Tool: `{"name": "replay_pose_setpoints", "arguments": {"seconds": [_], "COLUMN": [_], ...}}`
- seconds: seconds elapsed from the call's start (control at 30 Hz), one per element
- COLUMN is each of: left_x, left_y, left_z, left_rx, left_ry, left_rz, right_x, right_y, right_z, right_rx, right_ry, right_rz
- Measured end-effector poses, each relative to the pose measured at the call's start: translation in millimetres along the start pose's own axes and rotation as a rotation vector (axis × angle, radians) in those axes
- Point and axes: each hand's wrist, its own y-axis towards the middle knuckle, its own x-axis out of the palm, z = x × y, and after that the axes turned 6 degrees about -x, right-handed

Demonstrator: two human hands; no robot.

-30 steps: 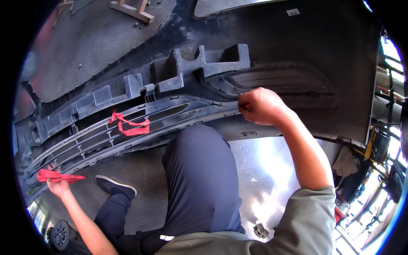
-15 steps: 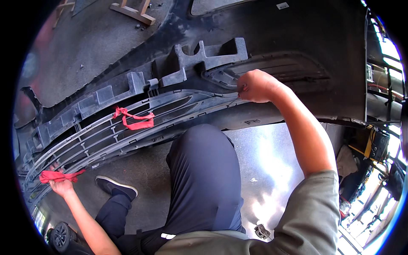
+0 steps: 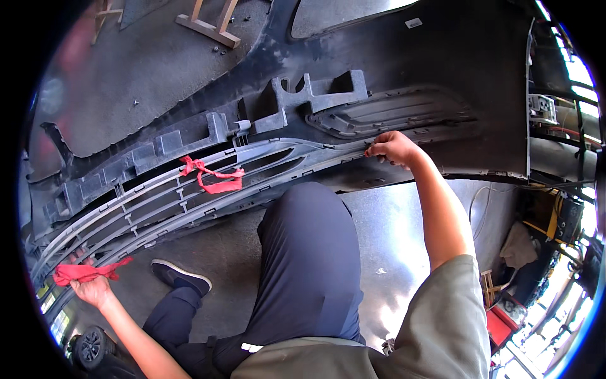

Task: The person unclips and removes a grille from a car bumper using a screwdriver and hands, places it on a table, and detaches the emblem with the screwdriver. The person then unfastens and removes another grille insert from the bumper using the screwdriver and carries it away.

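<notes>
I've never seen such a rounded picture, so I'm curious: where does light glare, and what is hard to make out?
Head view: glare washes pale patches across the floor beside the knee, and parts of the far right burn out to white; head view: curved black borders with blue fringing; head view: anything in the right hand is too small to identify.

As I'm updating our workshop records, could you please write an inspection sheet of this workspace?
Surface: grey floor, glare at right.
Job's things: dark panel with slatted grille; red strip on its bars; red cloth.
Clutter: small bits beside wooden stand, too small to identify.
Hands: left hand holds the red cloth at the grille's left end; right hand pinches a small reddish thing, kind unclear.
Cables: thin dark cable at right.
Surroundings: wheel lower left; red box lower right.
</notes>
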Motion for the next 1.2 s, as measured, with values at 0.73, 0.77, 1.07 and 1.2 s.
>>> {"name": "replay_pose_setpoints", "arguments": {"seconds": [0.73, 0.77, 1.07, 1.2], "left_x": [45.6, 37.6, 21.8, 26.3], "left_y": [-51.8, -46.9, -20.8, -26.1], "left_z": [7.0, 5.5, -4.3, -8.6], "left_rx": [0.024, 0.009, -0.032, -0.019], "left_ry": [-0.089, -0.096, -0.025, -0.013], "left_rz": [0.091, 0.085, 0.104, 0.145], "right_x": [-7.0, -14.6, 72.1, 104.4], "right_y": [-6.7, -0.4, -31.7, -35.7], "right_z": [5.0, 10.2, 17.2, 10.1], "right_rx": [-0.233, -0.208, -0.378, -0.381], "right_ry": [-0.391, -0.358, -0.028, 0.012], "right_rz": [-0.006, -0.051, 0.204, 0.342]}}
